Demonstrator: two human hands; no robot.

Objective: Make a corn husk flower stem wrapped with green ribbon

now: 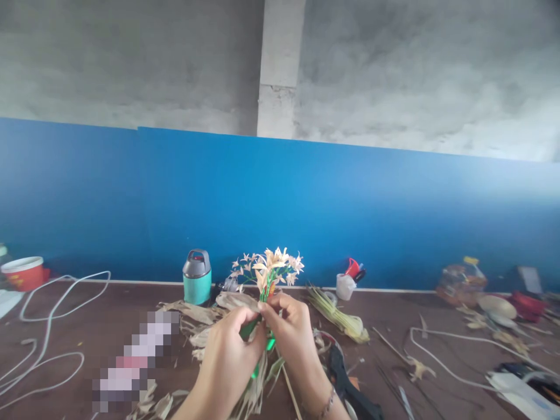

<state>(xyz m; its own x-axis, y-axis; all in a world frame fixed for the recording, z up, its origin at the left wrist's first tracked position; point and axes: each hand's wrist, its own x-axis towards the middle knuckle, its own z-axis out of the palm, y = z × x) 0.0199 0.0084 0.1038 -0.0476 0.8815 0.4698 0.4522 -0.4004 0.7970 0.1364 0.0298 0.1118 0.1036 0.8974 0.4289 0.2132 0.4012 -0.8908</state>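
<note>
A small bouquet of pale dried-leaf flowers (pixel 273 262) on green stems stands upright between my two hands. My left hand (pixel 231 344) pinches the stems from the left, its thumb and fingers closed. From the right, my right hand (pixel 291 326) closes its thumb and forefinger on the same stems, just under the blossoms. The fingertips of both hands meet there, and the exact grip point is partly hidden. Shiny green material shows below the fingers. Beneath and behind my hands lie dry husk leaves (pixel 196 315).
A teal jar with a grey lid (pixel 196 280) stands behind. At right lie a straw bundle (pixel 339 315), a white cup of tools (pixel 345 286) and a black glue gun (pixel 350 379). White cables (pixel 50 315) loop at left near a red tub (pixel 24 274). A blue partition (pixel 350 210) backs the table.
</note>
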